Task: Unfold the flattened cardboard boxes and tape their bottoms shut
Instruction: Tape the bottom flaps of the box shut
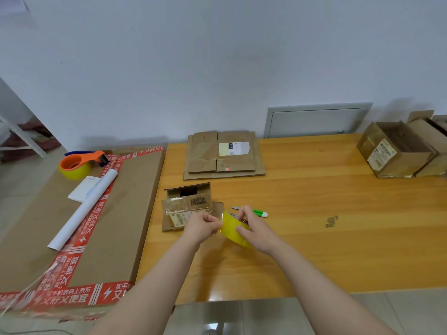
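Items on view, placed by the person's fingers:

1. Left hand [202,226]: fingers curled, thumb and fingertips pinching the left edge of the tape roll. I cannot tell whether a loose end of tape is caught there.
2. Right hand [251,226]: fingers and thumb wrapped round the same roll from the right.
3. Tape roll [232,228]: translucent yellow, held between both sets of fingers, raised above the table.
4. Small box [187,205]: worn cardboard with barcode labels, partly opened. It lies just beyond the left fingers, with a flap reaching toward the roll.
5. Utility knife [260,213]: green and white, lying just beyond the right fingers and partly hidden by them.
6. Flattened boxes [222,153]: a stack lying flat, well beyond both hands, near the wall.
7. Opened boxes [396,148]: standing far to the right of the right fingers, at the table's back corner.
8. Table [314,238]: orange wood, beneath both hands.
9. Large flat carton [116,213]: edged in red printed tape, lying left of the left fingers. It bears an orange tape dispenser [79,163], a white paper tube [82,209] and a notepad [83,188].
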